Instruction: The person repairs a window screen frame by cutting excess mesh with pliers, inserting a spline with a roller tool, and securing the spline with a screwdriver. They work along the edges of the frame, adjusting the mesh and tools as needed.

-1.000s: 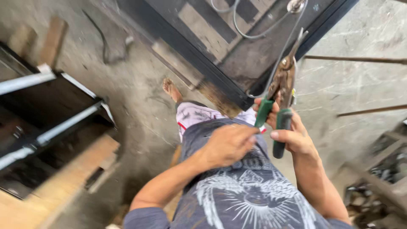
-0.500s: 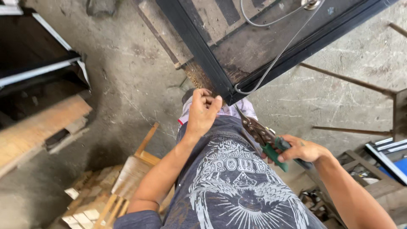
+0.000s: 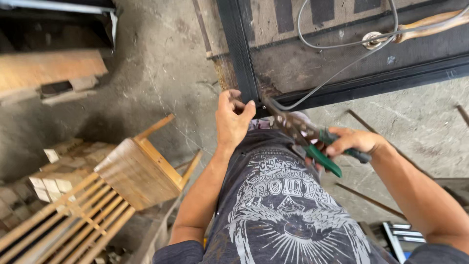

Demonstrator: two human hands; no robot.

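Right fingers [image 3: 337, 146] clenching green-handled snips [image 3: 312, 142], left fingers [image 3: 239, 105] pinching wire [image 3: 332, 80], wooden chair [image 3: 141, 168] beside.

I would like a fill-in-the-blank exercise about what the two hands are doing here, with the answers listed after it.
1. The right hand grips a pair of snips whose handles are ____ in colour.
2. The left hand pinches the corner of a dark metal ____.
3. The chair on the left-hand side is made of ____.
4. A grey cable lies across the dark panel and ends near the tip of the ____.

Missing words: green; frame; wood; snips
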